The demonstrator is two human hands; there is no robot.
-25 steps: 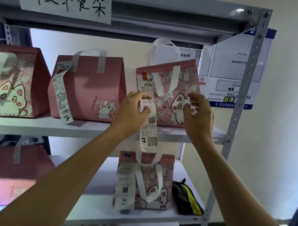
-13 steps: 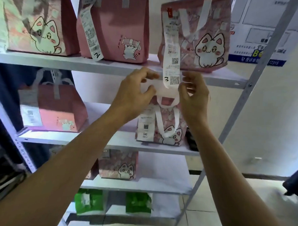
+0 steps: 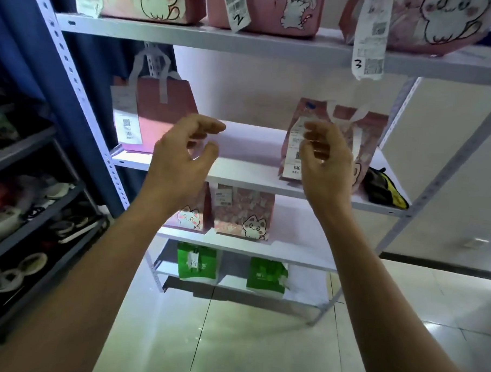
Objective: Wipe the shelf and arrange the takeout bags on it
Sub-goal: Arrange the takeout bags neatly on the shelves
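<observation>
A white metal shelf unit (image 3: 250, 172) holds pink cat-print takeout bags. On the middle board a plain pink bag (image 3: 163, 112) stands at the left and a patterned pink bag (image 3: 367, 129) with a long receipt at the right. My left hand (image 3: 183, 157) hovers in front of the bare middle of that board, fingers curled and apart, holding nothing. My right hand (image 3: 327, 161) is raised just in front of the right bag's receipt, fingers apart; I cannot tell whether it touches the paper. The bag numbered 3 (image 3: 431, 22) sits on the board above.
Bags numbered 2 (image 3: 263, 9) and another (image 3: 145, 1) stand on the top board. Two pink bags (image 3: 243, 214) sit one board lower, two green bags (image 3: 265, 274) on the lowest. A black-yellow cloth (image 3: 385, 189) lies at the middle board's right end. A dark rack (image 3: 26, 210) of clutter stands left.
The view has dropped from the top board to the middle one. Both hands let go of bag 3 and its receipt and came down in front of the middle board.
</observation>
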